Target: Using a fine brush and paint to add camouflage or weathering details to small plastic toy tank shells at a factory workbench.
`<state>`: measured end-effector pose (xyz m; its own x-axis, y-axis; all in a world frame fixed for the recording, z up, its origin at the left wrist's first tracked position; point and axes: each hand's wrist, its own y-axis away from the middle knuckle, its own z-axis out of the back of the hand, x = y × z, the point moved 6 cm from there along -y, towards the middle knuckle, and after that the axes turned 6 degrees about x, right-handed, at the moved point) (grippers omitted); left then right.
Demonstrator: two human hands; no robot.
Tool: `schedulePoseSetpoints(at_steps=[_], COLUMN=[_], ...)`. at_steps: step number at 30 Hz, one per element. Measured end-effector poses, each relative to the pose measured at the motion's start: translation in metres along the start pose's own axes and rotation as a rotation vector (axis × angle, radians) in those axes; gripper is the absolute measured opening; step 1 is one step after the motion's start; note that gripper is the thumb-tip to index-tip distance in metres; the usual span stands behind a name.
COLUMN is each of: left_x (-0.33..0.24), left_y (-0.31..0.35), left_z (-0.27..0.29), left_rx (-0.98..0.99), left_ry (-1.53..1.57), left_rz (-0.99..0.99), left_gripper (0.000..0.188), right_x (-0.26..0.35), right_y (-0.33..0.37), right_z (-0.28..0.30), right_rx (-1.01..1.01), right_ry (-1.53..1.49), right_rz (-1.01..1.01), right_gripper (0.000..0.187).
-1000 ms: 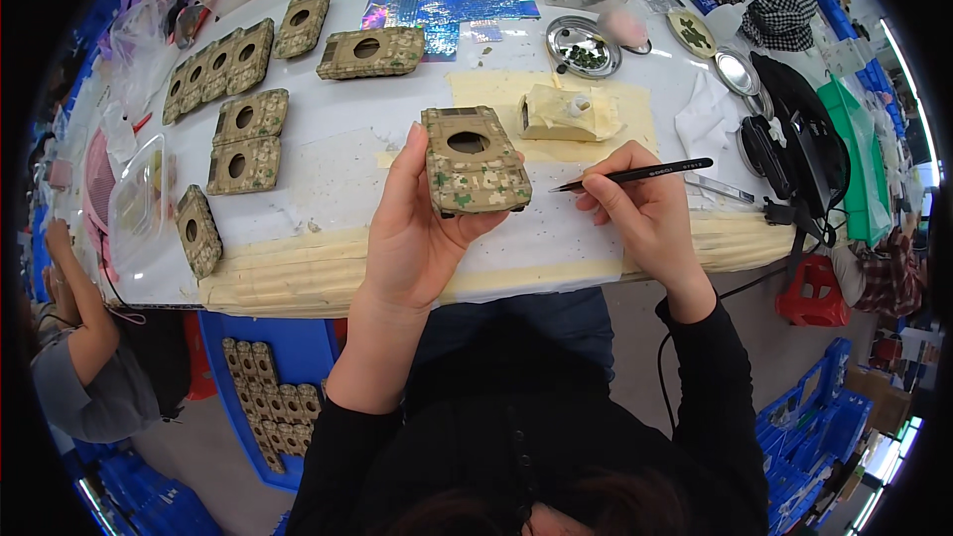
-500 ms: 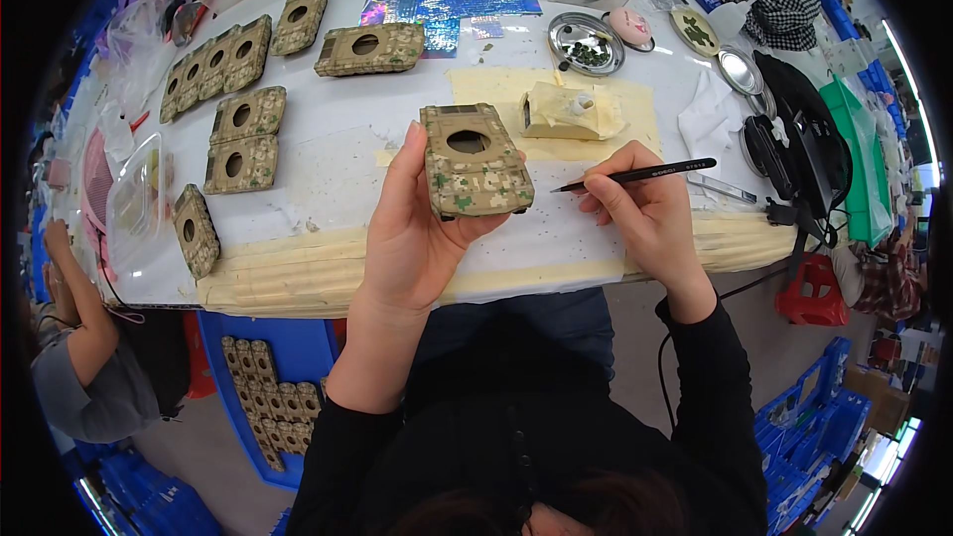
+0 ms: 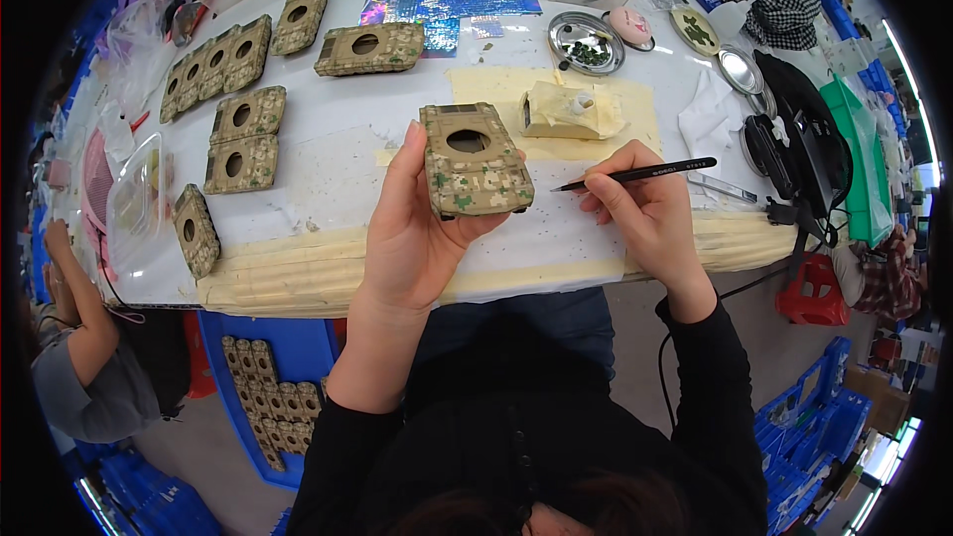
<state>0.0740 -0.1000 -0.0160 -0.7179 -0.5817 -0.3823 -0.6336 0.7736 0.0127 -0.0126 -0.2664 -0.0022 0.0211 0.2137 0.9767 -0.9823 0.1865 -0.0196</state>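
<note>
The left hand (image 3: 407, 228), above the table (image 3: 342, 164), curls around a camouflaged hull (image 3: 486, 179); the right hand (image 3: 643, 208) pinches a slim black tool (image 3: 660, 171), tip clear of it. From my remote seat I'd judge the hull mostly patterned, green patches (image 3: 461, 202) included; what's left I can't tell.

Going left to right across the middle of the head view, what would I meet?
Clear plastic box, lone tank body, held tank body, right hand gripping a black pointed tool, green tray.
</note>
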Motion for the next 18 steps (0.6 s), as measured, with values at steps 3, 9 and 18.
schedulePoseSetpoints(at_steps=[3, 9, 18], left_x=[0.000, 0.000, 0.001], left_y=[0.000, -0.001, -0.001], left_z=[0.000, 0.000, 0.000], left_rx=[-0.005, 0.064, -0.004], left_ry=[-0.009, -0.100, -0.014], left_rz=[0.002, 0.027, 0.005], left_gripper=[0.055, 0.051, 0.054], right_x=[0.001, 0.000, 0.022], right_y=[0.000, 0.000, -0.001], right_z=[0.000, 0.000, 0.016], right_rx=[0.001, 0.008, -0.074], right_ry=[-0.002, -0.021, -0.051], right_rz=[-0.007, -0.012, 0.098], right_gripper=[0.011, 0.011, 0.011])
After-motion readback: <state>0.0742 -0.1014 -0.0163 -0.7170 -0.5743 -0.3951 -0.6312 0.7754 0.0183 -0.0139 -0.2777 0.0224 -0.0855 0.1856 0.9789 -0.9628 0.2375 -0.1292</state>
